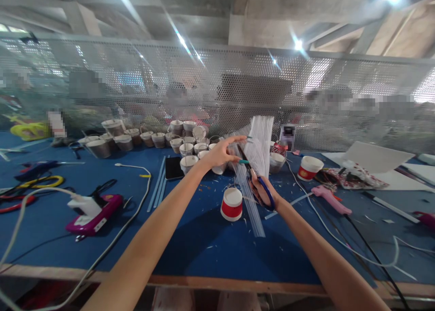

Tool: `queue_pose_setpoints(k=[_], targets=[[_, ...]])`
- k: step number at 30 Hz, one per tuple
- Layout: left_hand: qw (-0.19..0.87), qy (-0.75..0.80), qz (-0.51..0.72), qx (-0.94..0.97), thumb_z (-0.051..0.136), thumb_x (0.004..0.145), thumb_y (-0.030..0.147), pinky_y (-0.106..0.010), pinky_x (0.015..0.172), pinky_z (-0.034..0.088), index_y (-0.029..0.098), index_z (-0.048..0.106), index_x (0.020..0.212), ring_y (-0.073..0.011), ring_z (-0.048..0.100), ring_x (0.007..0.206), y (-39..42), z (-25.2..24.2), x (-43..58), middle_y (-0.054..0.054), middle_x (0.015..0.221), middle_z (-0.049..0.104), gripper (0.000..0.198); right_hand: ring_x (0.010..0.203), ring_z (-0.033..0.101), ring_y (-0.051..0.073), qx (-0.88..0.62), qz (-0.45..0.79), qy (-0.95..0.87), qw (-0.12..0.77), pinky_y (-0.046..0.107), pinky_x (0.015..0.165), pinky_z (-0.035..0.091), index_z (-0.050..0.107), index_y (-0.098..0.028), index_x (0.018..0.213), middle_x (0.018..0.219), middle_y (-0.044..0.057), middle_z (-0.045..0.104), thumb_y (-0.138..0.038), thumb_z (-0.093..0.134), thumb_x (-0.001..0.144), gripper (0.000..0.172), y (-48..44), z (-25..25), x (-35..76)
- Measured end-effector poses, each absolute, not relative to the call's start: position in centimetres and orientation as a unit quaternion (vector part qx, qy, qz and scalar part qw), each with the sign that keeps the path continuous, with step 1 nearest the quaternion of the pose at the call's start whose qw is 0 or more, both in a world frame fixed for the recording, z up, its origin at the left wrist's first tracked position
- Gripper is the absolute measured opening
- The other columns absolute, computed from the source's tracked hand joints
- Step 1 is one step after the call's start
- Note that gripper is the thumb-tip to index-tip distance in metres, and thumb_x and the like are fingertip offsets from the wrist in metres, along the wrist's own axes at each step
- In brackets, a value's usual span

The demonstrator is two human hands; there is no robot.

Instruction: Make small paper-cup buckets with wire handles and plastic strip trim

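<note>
Scissors clasped in the right hand's grip! Left hand's grip: can't tell. Scraps suggest some cutting's done; plenty of long, pale strips left.

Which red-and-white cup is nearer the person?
The cup left of the scissors in the right hand; the other cup stands farther back, near the pink glue gun.

The scissors in my right hand show dark metal blades and smooth blue plastic handles. I find the bundled strips to be translucent, glossy plastic. The cup looks like matt paper. I note a matt blue tabletop with a wood edge, a perforated metal screen and a smooth plastic pink glue gun.
</note>
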State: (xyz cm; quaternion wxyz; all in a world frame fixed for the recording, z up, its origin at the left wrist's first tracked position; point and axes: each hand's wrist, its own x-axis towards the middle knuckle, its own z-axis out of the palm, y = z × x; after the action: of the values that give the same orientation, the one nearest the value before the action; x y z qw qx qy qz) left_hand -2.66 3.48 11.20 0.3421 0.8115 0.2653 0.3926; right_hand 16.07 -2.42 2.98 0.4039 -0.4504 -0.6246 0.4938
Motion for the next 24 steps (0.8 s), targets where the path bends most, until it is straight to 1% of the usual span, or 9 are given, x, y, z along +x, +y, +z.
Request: queue_pose_setpoints(k=[6,9,12,17,20,22,24], targets=[[0.352,0.264,0.393,0.807,0.071,0.065,0.024,-0.018,0.047,0.046,0.028,0.040,0.127,-0.0013,0.051,0.052,3.31,11.22,-2.56,-0.012,0.136,0.039,0.070,0.027,0.026,0.005,-0.445,0.499,-0.624,0.405,0.018,0.023,0.022,0.036,-0.021,0.056,0.037,-0.009,0.030,-0.068,0.045,0.070,0.050,-2.54,3.17,16.08],[0.350,0.256,0.386,0.814,0.071,0.065,0.024,-0.018,0.047,0.045,0.027,0.040,0.127,-0.0015,0.051,0.051,3.13,11.25,-2.37,-0.012,0.133,0.042,0.070,0.029,0.026,0.004,-0.451,0.512,-0.608,0.405,0.016,0.024,0.023,0.035,-0.020,0.057,0.039,-0.009,0.030,-0.068,0.046,0.069,0.051,-2.62,3.34,16.06],[0.334,0.254,0.385,0.822,0.071,0.064,0.023,-0.017,0.045,0.042,0.026,0.041,0.127,-0.0005,0.047,0.049,2.98,11.22,-2.11,-0.012,0.130,0.045,0.070,0.030,0.027,0.003,-0.459,0.520,-0.596,0.405,0.015,0.025,0.023,0.037,-0.020,0.058,0.041,-0.009,0.031,-0.069,0.045,0.069,0.051,-2.57,3.40,16.08],[0.313,0.270,0.382,0.826,0.071,0.064,0.026,-0.016,0.043,0.038,0.027,0.041,0.127,0.0010,0.040,0.047,2.93,11.11,-1.91,-0.011,0.131,0.044,0.070,0.029,0.027,0.003,-0.455,0.525,-0.594,0.406,0.016,0.024,0.021,0.037,-0.020,0.058,0.041,-0.009,0.031,-0.071,0.045,0.067,0.053,-2.43,3.23,16.16],[0.314,0.275,0.376,0.828,0.071,0.063,0.026,-0.016,0.043,0.038,0.028,0.038,0.129,0.0007,0.042,0.048,2.99,11.14,-2.00,-0.012,0.131,0.043,0.074,0.029,0.026,0.003,-0.445,0.521,-0.604,0.407,0.016,0.025,0.021,0.036,-0.020,0.056,0.039,-0.009,0.030,-0.070,0.047,0.067,0.052,-2.43,3.20,16.19],[0.316,0.274,0.375,0.827,0.072,0.062,0.026,-0.016,0.043,0.039,0.030,0.036,0.130,0.0006,0.043,0.048,3.06,11.22,-2.14,-0.012,0.135,0.039,0.077,0.028,0.026,0.004,-0.440,0.514,-0.615,0.404,0.018,0.025,0.022,0.035,-0.021,0.055,0.038,-0.008,0.029,-0.070,0.045,0.069,0.052,-2.48,3.29,16.21],[0.336,0.259,0.386,0.819,0.072,0.063,0.029,-0.018,0.047,0.043,0.032,0.032,0.131,-0.0009,0.048,0.051,3.15,11.32,-2.33,-0.012,0.137,0.035,0.079,0.028,0.027,0.005,-0.443,0.494,-0.629,0.405,0.019,0.025,0.022,0.035,-0.021,0.054,0.037,-0.007,0.029,-0.070,0.043,0.070,0.053,-2.55,3.45,16.24]])
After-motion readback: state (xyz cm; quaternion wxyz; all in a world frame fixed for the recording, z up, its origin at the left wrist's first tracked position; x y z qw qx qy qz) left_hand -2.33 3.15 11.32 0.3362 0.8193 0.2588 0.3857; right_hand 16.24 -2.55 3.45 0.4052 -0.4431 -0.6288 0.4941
